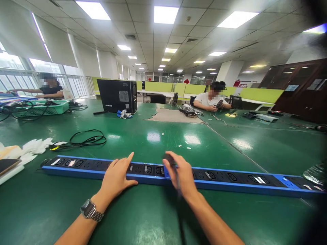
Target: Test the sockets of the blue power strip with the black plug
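Across the green table lies a long blue power strip point(219, 176) with black sockets of several shapes. My left hand point(118, 176) rests over its left half, thumb apart from the fingers and pressed along the near edge. Above the strip's middle, my right hand point(182, 173) is closed around a black power plug point(169, 158). From it a black cord point(181, 217) runs down toward the table's near edge. Whether the plug touches the strip cannot be told, as the hand hides its underside.
A coiled black cable point(88, 139) lies beyond the strip at left. Farther back stand a black computer case point(116, 97) and a green basket point(60, 107) with cables. Two people sit across the table, one point(212, 98) at right, one point(49, 89) at far left. A clear plastic object point(315, 173) sits far right.
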`<state>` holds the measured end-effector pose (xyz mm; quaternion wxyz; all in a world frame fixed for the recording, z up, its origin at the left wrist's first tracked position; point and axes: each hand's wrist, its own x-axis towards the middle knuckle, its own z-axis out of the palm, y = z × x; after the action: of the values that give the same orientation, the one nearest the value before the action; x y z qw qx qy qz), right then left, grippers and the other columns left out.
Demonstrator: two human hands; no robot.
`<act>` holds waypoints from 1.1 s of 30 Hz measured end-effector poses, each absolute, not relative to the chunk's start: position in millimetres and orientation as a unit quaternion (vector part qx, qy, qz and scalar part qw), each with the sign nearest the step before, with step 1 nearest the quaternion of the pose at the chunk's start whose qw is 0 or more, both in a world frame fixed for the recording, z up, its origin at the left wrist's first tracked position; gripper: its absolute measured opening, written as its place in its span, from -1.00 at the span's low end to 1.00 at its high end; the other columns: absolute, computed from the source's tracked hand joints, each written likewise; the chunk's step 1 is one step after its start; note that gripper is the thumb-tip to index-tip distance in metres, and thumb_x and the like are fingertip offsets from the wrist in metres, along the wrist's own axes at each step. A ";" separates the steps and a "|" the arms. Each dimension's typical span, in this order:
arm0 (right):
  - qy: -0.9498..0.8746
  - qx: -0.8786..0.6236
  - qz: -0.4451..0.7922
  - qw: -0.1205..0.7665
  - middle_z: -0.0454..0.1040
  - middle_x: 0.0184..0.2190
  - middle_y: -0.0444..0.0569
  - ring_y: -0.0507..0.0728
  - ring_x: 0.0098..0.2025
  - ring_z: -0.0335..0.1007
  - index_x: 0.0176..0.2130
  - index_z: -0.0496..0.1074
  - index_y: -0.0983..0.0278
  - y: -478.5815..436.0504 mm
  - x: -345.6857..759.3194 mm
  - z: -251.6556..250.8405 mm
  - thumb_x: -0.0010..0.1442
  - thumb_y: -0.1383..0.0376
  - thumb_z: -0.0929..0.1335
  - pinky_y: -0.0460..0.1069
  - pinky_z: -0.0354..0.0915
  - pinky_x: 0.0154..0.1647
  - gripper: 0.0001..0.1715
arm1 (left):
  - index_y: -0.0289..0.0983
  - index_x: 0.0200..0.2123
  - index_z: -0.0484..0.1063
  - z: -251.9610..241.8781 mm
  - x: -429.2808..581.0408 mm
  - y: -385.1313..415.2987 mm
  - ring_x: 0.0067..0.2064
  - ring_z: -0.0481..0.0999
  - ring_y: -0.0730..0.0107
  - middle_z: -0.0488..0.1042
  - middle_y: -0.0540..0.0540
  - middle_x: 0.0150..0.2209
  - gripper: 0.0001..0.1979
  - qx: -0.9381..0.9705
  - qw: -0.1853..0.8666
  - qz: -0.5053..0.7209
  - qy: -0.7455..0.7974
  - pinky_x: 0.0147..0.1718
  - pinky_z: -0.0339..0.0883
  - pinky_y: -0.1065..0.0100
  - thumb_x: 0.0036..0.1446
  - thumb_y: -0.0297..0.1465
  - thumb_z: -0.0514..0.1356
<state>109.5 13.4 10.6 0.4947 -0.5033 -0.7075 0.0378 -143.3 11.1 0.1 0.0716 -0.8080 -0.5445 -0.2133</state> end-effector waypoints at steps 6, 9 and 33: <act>-0.748 -0.514 0.052 0.417 0.54 -0.27 -0.01 0.15 -0.21 0.44 -0.09 0.47 0.19 3.7 148.0 0.8 0.24 0.13 0.32 0.04 0.35 -0.14 -0.71 | -0.14 0.37 -0.16 -0.7 -142.4 12.2 0.11 0.43 0.07 0.46 -0.18 0.09 0.09 -0.805 0.066 -0.212 -0.551 0.17 0.15 0.03 -0.09 -0.19 0.42; -0.755 -0.516 0.046 0.402 0.53 -0.27 -0.01 0.17 -0.18 0.41 -0.08 0.46 0.19 3.3 139.5 0.0 0.24 0.13 0.32 0.07 0.32 -0.10 -0.71 | -0.13 0.37 -0.18 -1.6 -142.3 12.6 0.13 0.41 0.07 0.44 -0.19 0.12 0.08 -0.808 0.066 -0.211 -0.547 0.18 0.14 0.03 -0.08 -0.19 0.41; -0.766 -0.545 -0.016 0.340 0.57 -0.24 -0.06 0.18 -0.15 0.41 -0.12 0.47 0.12 -2.7 139.0 -1.6 0.23 0.10 0.32 0.34 0.04 0.21 -0.74 | -0.16 0.35 -0.06 4.4 -135.1 7.2 0.21 0.31 -0.03 0.38 -0.22 0.18 -0.01 -0.811 0.047 -0.229 -0.537 0.22 0.04 -0.09 -0.06 -0.18 0.39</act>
<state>139.0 -2.7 -1.6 0.3397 -0.5450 -0.7664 -0.0165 -135.1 7.2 4.4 0.0465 -0.8106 -0.5368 -0.2293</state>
